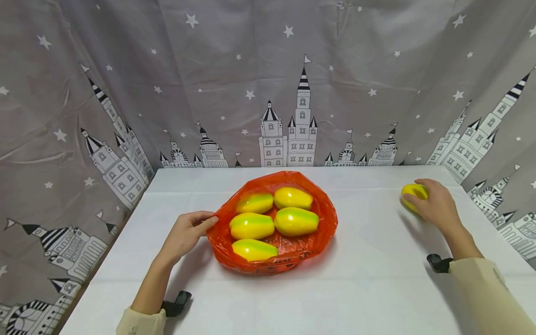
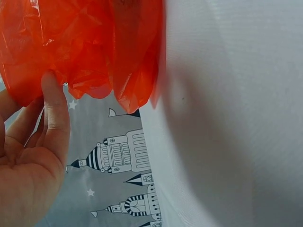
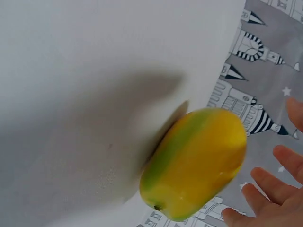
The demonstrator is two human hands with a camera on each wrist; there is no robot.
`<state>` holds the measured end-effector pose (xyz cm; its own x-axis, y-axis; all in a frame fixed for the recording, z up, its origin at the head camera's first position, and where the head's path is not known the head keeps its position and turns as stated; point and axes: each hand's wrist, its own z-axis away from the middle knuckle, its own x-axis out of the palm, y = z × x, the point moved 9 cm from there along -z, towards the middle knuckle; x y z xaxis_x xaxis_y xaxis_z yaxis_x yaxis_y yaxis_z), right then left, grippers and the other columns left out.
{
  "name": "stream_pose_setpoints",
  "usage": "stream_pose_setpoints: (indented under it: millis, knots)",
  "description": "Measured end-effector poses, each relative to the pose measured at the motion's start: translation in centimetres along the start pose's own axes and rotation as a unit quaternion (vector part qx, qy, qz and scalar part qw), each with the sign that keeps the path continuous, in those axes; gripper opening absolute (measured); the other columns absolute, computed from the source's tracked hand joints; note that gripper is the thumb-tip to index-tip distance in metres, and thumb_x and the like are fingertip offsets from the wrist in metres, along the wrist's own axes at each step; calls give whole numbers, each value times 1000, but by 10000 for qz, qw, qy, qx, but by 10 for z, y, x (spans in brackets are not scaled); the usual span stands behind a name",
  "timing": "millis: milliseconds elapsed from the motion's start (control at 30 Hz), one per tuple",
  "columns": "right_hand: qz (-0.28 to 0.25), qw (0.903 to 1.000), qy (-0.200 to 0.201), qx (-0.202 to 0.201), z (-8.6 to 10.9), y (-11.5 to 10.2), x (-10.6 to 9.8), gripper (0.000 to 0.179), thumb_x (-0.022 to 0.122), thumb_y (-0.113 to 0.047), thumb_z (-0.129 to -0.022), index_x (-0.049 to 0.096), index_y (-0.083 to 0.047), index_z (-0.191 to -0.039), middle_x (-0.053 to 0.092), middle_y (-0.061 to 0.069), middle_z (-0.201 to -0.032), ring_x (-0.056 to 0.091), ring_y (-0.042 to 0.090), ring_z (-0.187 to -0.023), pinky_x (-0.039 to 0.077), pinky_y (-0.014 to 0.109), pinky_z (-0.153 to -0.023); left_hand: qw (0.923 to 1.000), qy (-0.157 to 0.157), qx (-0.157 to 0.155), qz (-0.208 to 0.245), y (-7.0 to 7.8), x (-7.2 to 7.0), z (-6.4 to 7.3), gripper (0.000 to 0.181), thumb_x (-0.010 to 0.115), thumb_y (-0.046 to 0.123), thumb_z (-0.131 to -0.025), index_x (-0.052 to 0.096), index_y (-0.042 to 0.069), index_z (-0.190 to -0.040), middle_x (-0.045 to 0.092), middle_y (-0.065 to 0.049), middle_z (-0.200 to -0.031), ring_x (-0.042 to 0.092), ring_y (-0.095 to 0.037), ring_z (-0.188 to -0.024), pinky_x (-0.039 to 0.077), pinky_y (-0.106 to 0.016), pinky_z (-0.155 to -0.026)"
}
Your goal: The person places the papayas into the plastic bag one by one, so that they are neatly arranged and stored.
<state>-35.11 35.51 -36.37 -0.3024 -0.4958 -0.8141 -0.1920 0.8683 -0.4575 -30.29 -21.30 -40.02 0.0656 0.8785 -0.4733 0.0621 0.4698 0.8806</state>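
Observation:
A red plastic bag lies with its mouth wide, several yellow-green papayas inside it. At the bag's left rim my left hand pinches the film between thumb and fingers; the left wrist view shows the crinkled red bag hanging over the fingertips. Far to the right, my right hand is over a single papaya. In the right wrist view its fingers are spread beside that papaya, with a gap between, and the fruit lies on the table.
A white cloth covers the table. Behind and along both sides hangs a grey curtain printed with castles and stars. A black wrist device sits at the left wrist, another black device at the right.

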Motion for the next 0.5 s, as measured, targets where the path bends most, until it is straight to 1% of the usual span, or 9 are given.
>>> stream_pose_setpoints:
  millis: [67,233,300,433,500]
  knots:
    - [30,9998,-109,145,-3,6,2,52,68,-17,-90,49,16,-126,47,42,-126,41,59,-117,32,67,-96,10000,1,-33,10,-1,0,0,38,60,25,-100,65,-7,-121,69,-17,-110,67,-23,-91,56,-25,-78]
    - [109,9985,-370,392,-8,19,8,64,70,-21,-89,42,17,-133,41,45,-130,37,61,-120,30,69,-98,10000,-26,-10,8,-2,0,0,38,59,23,-100,64,-8,-122,69,-18,-111,66,-24,-92,57,-26,-78]
    - [143,9974,-520,470,-9,24,11,73,70,-23,-89,34,18,-138,36,47,-133,33,63,-121,28,70,-100,10000,-32,7,9,-2,0,0,39,59,23,-101,64,-8,-122,69,-18,-111,66,-24,-92,57,-27,-78]
    - [174,9941,-830,677,-7,33,19,90,70,-26,-88,17,20,-144,26,50,-135,30,65,-120,27,74,-98,10000,-26,21,13,-3,0,-1,37,59,23,-100,65,-7,-121,69,-18,-111,66,-25,-92,56,-27,-78]
    - [120,9924,-983,725,-6,37,24,93,69,-28,-89,13,20,-145,24,51,-134,30,65,-118,28,75,-96,10000,-19,17,-17,-5,0,-1,37,60,24,-100,66,-6,-120,69,-17,-110,66,-25,-92,56,-27,-78]
